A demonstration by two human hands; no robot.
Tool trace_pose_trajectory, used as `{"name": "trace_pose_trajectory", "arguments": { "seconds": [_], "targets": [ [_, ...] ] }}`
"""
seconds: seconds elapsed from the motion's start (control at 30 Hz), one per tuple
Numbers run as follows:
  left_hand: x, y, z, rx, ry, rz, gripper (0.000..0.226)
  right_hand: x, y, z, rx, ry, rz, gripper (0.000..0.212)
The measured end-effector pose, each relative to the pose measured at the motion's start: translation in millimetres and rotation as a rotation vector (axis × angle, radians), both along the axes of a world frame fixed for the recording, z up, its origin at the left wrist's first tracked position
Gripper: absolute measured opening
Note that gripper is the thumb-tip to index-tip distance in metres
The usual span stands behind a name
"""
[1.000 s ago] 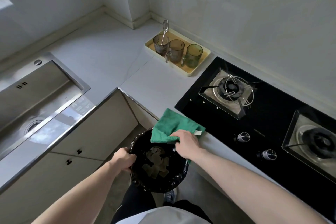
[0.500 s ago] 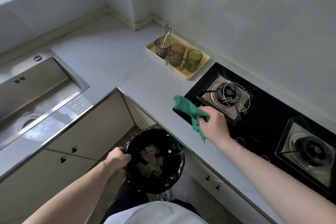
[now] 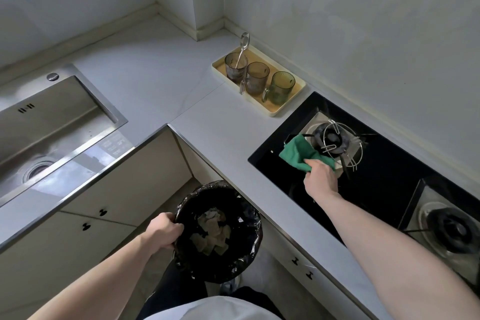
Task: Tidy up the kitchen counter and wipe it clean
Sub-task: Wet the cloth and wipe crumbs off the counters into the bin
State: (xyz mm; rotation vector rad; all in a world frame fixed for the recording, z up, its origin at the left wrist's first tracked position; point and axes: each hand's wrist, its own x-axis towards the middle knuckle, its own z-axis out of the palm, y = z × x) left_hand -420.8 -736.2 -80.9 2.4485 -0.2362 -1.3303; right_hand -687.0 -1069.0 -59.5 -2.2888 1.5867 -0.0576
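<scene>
My right hand [image 3: 320, 180] grips the crumpled green cloth [image 3: 301, 153] on the black glass hob [image 3: 384, 176], at two o'clock. My left hand [image 3: 163, 230] grips the black-lined bin's [image 3: 244, 249] rim.

Three glass mugs [image 3: 257, 80] stand on a yellow tray [image 3: 288, 104].

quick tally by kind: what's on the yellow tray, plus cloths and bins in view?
Glass mugs on the tray: 3, at
Metal utensils at the tray: 2, a spoon standing in the far mug, a fork at the near edge
Green cloth: 1, held by the right hand
Lined bin: 1, held by the left hand
Total: 7
</scene>
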Motion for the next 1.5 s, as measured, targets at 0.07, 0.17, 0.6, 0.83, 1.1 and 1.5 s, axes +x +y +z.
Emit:
{"name": "trace_pose_trajectory", "arguments": {
  "seconds": [0.07,0.17,0.6,0.83,1.1,1.5],
  "targets": [
    [1.9,-1.0,-0.5,-0.001,0.005,0.006,0.017,9.0,1.2,-6.3,0.003,0.023,-0.028,0.048],
    [5.6,-0.8,-2.7,-0.004,0.004,0.032,0.015,16.9,3.7,-8.7,-0.022,0.053,-0.044,0.05],
    [22.8,-0.4,-10.2,0.026,0.008,0.053,0.013,68.0,-1.2,-12.7,0.012,0.035,0.047,0.054],
    [23.9,-1.7,-13.8,0.039,0.0,0.065,0.012,72.6,-4.0,-14.2,0.015,0.089,0.139,0.053],
    [21.6,-3.4,-10.0,0.039,0.005,0.07,0.014,106.1,19.8,-16.8,0.062,0.071,0.341,0.057],
    [21.0,1.6,-8.0,0.046,-0.016,0.057,0.008,106.0,164.5,-28.7,0.377,-0.079,0.661,0.054]
  ]
}}
